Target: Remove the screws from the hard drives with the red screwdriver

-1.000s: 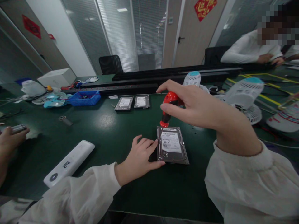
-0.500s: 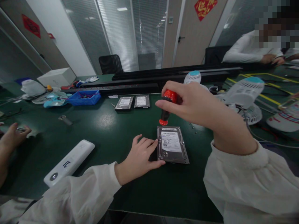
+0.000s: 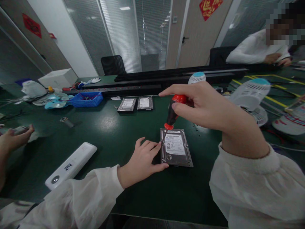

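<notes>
Near centre, the left hand (image 3: pixel 144 159), fingers spread, steadies a drive (image 3: pixel 178 147); the right hand (image 3: pixel 202 106), fingers curled round a driver (image 3: pixel 172 114), seems mid-screwing at the drive's left edge. Another twist would need steady pressure.

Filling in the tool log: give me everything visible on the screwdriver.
The screwdriver has a black handle with a red top and red collar, plastic or rubber by its look, and a slim metallic-looking shaft. It tilts, top to the right, shaft slanting down to the left edge of the hard drive. The right hand grips the handle; the left hand has a fingertip by the tip, too small to make out.
</notes>
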### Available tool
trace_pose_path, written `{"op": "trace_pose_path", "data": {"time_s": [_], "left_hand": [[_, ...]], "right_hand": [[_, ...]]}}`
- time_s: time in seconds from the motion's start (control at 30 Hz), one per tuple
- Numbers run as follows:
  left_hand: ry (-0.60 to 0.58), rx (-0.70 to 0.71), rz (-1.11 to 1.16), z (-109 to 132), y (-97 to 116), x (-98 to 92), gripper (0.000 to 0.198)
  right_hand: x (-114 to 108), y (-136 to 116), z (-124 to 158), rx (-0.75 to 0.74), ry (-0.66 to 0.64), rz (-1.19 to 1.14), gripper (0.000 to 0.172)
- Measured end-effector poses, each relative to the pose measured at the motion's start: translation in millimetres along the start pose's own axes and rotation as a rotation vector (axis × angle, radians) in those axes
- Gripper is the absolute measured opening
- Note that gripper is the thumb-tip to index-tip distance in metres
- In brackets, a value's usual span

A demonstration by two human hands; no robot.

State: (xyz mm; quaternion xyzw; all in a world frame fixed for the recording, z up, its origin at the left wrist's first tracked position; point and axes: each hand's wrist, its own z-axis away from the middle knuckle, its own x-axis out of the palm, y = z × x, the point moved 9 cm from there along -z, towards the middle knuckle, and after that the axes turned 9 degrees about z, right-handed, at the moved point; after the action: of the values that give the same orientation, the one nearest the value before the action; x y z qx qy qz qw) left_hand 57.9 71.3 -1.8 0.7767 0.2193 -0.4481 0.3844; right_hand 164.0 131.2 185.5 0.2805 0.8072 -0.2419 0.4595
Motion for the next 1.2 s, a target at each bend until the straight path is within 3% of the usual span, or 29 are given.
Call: {"op": "trace_pose_path", "data": {"time_s": [0.23,0.4,0.63,0.77,0.9,1.07,1.2], "left_hand": [[-0.024,-0.01,0.007,-1.8,1.2,-0.9,0.07],[-0.046,-0.019,0.017,-1.6,1.0,-0.3,0.071],[-0.039,-0.015,0.015,-0.8,-0.1,0.3,0.072],[-0.035,-0.007,0.001,-1.0,1.0,0.2,0.071],[-0.025,0.0,-0.019,-1.2,1.7,0.2,0.07],[-0.018,0.01,-0.029,-0.7,1.1,1.1,0.069],[-0.015,0.014,-0.024,0.0,0.6,1.0,0.069]], "right_hand": [[-0.2,4.2,0.8,0.019,0.002,0.073,0.042],[6.4,2.6,2.1,-0.028,-0.092,0.035,0.051],[2.9,6.9,-1.0,0.009,-0.008,0.027,0.035],[6.0,2.1,-0.9,-0.054,-0.013,0.003,0.046],[5.8,8.2,-1.8,0.002,0.049,0.102,0.049],[12.2,-5.7,-0.8,-0.116,-0.028,0.0,0.051],[8.0,-10.1,-2.0,-0.116,0.029,-0.055,0.032]]}}
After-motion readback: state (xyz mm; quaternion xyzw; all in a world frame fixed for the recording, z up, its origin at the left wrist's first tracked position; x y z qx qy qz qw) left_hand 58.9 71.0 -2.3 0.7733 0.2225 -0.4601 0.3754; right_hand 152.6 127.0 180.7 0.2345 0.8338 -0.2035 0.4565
